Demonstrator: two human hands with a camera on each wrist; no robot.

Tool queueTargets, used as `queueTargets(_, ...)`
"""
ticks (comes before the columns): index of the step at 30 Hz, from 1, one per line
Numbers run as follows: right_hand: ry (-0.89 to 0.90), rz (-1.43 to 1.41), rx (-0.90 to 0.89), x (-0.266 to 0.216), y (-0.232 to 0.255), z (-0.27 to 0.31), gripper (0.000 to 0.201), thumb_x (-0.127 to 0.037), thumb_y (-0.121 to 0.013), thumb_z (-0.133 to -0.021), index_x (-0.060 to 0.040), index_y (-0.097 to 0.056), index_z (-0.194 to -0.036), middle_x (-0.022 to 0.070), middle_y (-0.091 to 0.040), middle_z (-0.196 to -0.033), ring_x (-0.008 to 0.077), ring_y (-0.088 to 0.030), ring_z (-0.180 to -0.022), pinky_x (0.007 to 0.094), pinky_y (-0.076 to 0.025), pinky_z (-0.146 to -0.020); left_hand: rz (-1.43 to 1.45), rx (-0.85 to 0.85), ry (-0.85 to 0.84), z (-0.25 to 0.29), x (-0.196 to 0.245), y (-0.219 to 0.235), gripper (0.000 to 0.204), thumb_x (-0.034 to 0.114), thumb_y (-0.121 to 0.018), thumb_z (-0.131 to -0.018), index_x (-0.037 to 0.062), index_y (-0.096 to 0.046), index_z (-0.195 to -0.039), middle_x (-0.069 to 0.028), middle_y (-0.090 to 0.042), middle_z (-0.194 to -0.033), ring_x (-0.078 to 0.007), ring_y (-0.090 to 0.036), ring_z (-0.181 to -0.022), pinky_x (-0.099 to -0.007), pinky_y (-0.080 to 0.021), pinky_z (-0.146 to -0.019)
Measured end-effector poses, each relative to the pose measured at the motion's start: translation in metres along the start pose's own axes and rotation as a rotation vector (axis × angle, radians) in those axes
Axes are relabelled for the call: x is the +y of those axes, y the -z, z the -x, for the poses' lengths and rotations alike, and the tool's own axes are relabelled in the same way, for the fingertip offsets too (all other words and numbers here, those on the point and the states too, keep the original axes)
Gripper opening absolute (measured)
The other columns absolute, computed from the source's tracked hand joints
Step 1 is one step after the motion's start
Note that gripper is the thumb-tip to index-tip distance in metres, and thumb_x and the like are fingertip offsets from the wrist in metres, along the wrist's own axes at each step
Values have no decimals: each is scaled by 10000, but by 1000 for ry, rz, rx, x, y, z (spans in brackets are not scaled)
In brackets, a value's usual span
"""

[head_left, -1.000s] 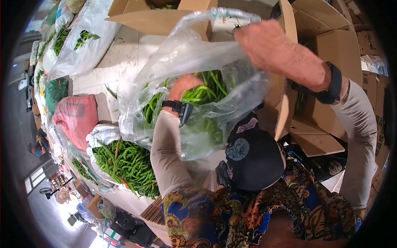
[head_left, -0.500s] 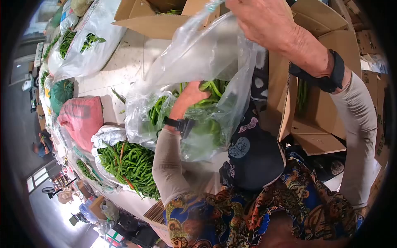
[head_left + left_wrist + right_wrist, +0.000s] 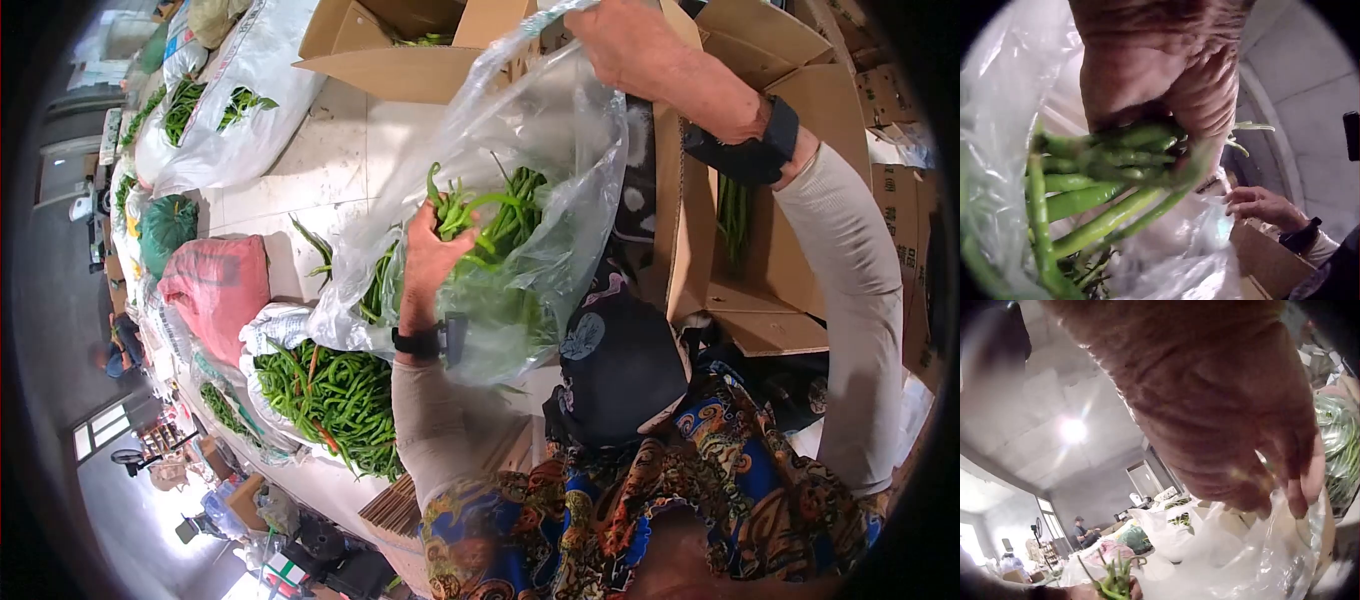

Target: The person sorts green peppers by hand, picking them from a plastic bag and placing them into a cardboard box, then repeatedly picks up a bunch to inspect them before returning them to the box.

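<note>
In the head view my left hand (image 3: 428, 258) grips a bunch of long green peppers (image 3: 455, 212) over the mouth of a clear plastic bag (image 3: 400, 180). The left wrist view shows these peppers (image 3: 1104, 187) spreading out from under the palm, the bag's film on both sides. More green peppers (image 3: 520, 205) sit inside the bag, partly veiled by its film. Higher up, my right hand (image 3: 625, 45) holds the bag's rim. From the right wrist, the bag's edge (image 3: 1272, 544) is pinched between thumb and fingers and hangs down from them.
A heap of green peppers (image 3: 330, 405) lies beside the bag. Beyond it rest a red sack (image 3: 220, 285), a green sack (image 3: 168, 230) and a white bag (image 3: 260, 80). Open cardboard boxes stand at the top (image 3: 385, 65) and right (image 3: 790, 170). Loose peppers (image 3: 315, 245) lie on the floor.
The left hand has come up from among the peppers in the bag, now with a bunch in its grip. The right hand rose with the rim, then dipped slightly.
</note>
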State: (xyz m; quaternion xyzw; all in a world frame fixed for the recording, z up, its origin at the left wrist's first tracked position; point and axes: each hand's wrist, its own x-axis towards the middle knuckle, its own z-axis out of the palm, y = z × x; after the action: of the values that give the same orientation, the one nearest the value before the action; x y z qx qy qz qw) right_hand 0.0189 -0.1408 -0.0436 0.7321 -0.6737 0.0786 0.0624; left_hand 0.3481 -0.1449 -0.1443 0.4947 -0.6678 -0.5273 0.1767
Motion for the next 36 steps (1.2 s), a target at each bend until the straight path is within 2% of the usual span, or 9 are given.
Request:
queueTargets(8,274,-435,-280,-31,41,20,380,-85,-585,-746,-3,-545,-1115,216,-623,-946,385,-612,-854,436,-490,-765,477,56,-238,3,59,35,341,-12,-635,-716,42,-521,-1032,-36,-579,-934,-115,-543,-843,-250,-453,-765)
queueTargets(10,218,-713,-407,-40,55,27,389,-240,-598,-788,34,-581,-1064,222,-630,-956,353,-609,-955,415,-484,-833,517,65,-272,5,90,47,337,-22,-620,-710,24,-512,-1026,-59,-569,-930,-137,-548,-839,-269,-457,-778)
queueTargets(11,183,-832,-416,-47,61,35,541,-242,-665,-786,-10,-490,-1243,205,-579,-1133,331,-591,-1008,390,-487,-837,581,35,-279,6,104,57,337,-18,-613,-714,13,-503,-1031,-74,-561,-932,-151,-550,-837,-280,-460,-781)
queueTargets(15,171,-930,-214,-63,73,36,832,-437,-746,-691,-38,-406,-1337,177,-529,-1240,259,-527,-1112,334,-388,-980,571,35,-325,5,159,58,357,85,-587,-749,-24,-456,-1061,-139,-554,-931,-227,-558,-825,-348,-472,-794)
queueTargets(18,188,-1481,-255,-75,83,25,826,-465,-734,-704,-37,-410,-1332,122,-542,-1203,207,-524,-1076,308,-395,-943,423,28,-417,3,208,48,383,168,-527,-820,-37,-469,-1138,-153,-575,-980,-249,-574,-885,-348,-459,-813)
queueTargets(21,112,-1653,-228,-72,112,22,598,-367,-747,-735,-51,-533,-1195,49,-593,-1046,142,-550,-942,265,-431,-828,426,-74,-496,19,281,16,222,98,-610,-785,-37,-572,-956,-113,-617,-877,-197,-616,-782,-294,-493,-722)
queueTargets(26,0,-1984,27,-46,129,35,342,-278,-775,-710,-55,-635,-928,18,-634,-796,106,-594,-677,230,-475,-601,520,-176,-341,-19,344,-25,284,214,-613,-852,-25,-579,-1004,-96,-626,-894,-171,-617,-801,-292,-507,-704)
queueTargets(31,-126,-2022,140,7,160,85,330,-209,-729,-748,-22,-613,-993,68,-646,-836,155,-631,-735,283,-522,-681,601,-547,-366,0,392,-90,220,198,-580,-908,-2,-587,-998,-108,-648,-819,-203,-647,-681,-304,-555,-613)
queueTargets(36,-301,-2050,146,44,169,155,390,-237,-724,-761,-9,-579,-1042,95,-634,-876,164,-629,-773,313,-545,-715,365,-569,-523,-5,384,-148,420,341,-694,-817,-23,-546,-964,-90,-608,-901,-127,-567,-721,-266,-469,-653)
